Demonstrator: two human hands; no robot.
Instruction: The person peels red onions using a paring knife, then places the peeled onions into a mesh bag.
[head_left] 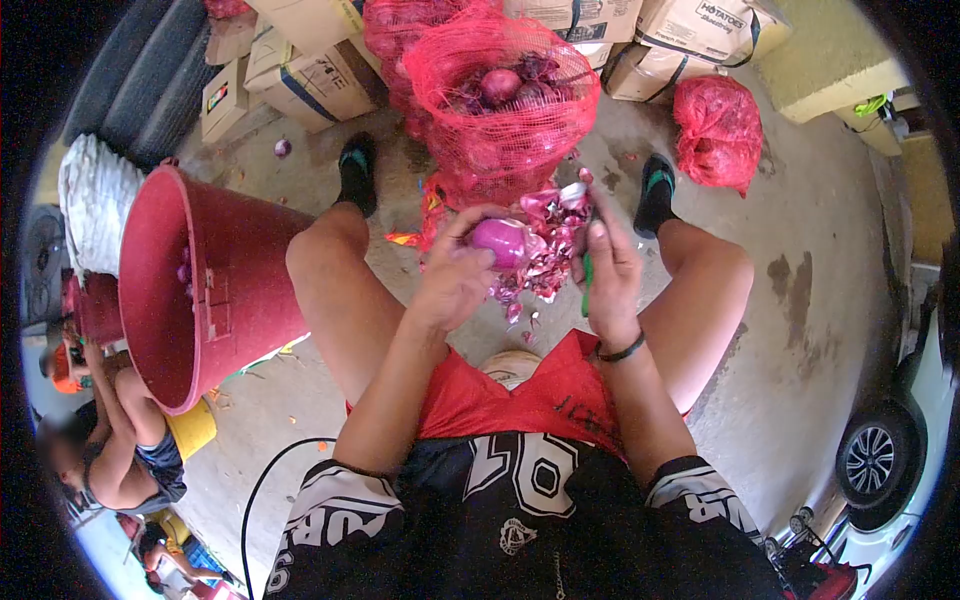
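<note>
My left hand [455, 265] is closed round a smooth purple onion [500, 243], held between my knees. To its right my right hand [608, 260] grips a small knife with a green handle [587, 272]; part of the tool is hidden by the fingers. The hands are apart. Below them on the floor lies a heap of onion skins [548, 262], purple and white. Just beyond the heap stands an open red mesh sack [510, 125] with unpeeled onions in it.
A large red tub [240, 290] stands at the left with onions inside. Beyond it another person [125, 430] sits. Cardboard boxes [310, 80] line the back. A closed red mesh bag [715, 130] lies back right, a car wheel [870, 455] at the far right.
</note>
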